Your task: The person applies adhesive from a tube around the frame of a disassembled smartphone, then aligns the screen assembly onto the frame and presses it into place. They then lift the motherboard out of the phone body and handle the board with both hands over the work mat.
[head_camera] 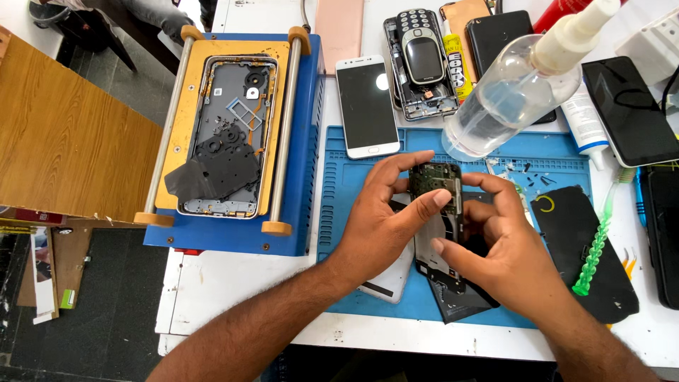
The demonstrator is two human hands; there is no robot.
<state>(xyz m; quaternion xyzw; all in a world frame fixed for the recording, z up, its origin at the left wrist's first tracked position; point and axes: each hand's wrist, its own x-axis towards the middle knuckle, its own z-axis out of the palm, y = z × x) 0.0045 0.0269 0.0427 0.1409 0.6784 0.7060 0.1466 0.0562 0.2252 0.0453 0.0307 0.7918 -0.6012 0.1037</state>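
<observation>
We've got the white surface (233,283) packed: a blue screen separator machine (300,177) with a gutted phone frame (230,134) on the left, then the blue repair mat (346,177). Over that mat our left hand (378,219) and right hand (502,247) both have their grip closed on a small circuit board (433,180), held just above an opened phone (442,247).

I am looking down at a white workbench (233,283). A blue repair mat (339,177) is lying on it in front of me, and a blue screen-separator machine (233,237) is sitting just left of the mat. A white smartphone (366,106) is lying face up behind the mat, with an old keypad phone (423,60) beside it. A clear spray bottle (506,99) is resting tilted at the mat's far edge, and a white tube (588,127) is lying just to its right.
</observation>
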